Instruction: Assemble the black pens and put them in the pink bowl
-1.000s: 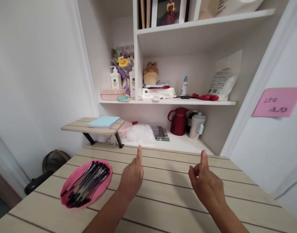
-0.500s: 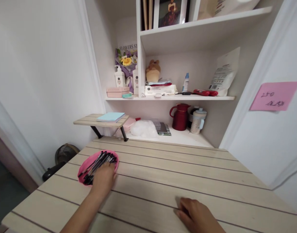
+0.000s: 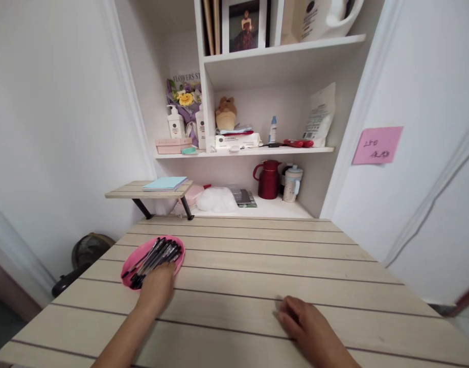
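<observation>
A pink plate heaped with several black pens lies at the left of the slatted wooden table. My left hand rests on the plate's near edge. Its fingers bend down onto the pens and are hidden behind the back of the hand, so any grip on a pen is out of sight. My right hand lies palm down on the table near the front edge, fingers loosely spread, holding nothing.
Behind the table a small wooden riser carries a light blue notebook. White shelves hold a red jug, a mug, bottles and boxes. A pink note sticks to the right wall. A dark fan stands on the floor at left.
Both hands dropped from a raised thumbs-up pose: the left went to the pink plate of pens, the right came down flat on the table. The view has shifted slightly since.
</observation>
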A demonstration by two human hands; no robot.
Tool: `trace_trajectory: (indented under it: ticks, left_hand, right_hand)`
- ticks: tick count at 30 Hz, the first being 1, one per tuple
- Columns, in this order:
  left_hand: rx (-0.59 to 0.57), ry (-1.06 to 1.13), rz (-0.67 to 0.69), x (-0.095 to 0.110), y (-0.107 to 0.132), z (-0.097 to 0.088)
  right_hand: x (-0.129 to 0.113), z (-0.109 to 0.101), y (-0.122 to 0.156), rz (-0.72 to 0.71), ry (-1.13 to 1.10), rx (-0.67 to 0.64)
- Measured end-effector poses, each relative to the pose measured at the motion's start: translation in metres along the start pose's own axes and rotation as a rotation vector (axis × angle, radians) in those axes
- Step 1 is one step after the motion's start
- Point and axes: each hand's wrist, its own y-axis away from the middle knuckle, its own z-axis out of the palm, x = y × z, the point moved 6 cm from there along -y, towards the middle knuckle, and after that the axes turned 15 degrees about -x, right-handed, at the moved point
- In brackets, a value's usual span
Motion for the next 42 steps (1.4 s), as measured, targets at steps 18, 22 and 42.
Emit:
trace_trajectory:
  ticks: [18,22,42]
  left_hand:
    - [0.023,0.113,0.189,0.068,0.048,0.009]
    - [0.019,0.167,0.237,0.076,0.060,0.012]
    - [0.190,0.208,0.302,0.057,0.076,0.024]
  right_hand:
    - [0.050,-0.014,-0.010,0.079,-0.379,0.200]
    - [0.056,-0.009,-0.013,0.090,-0.340,0.155]
    - [0.036,-0.005,-0.010,-0.024,-0.161,0.087]
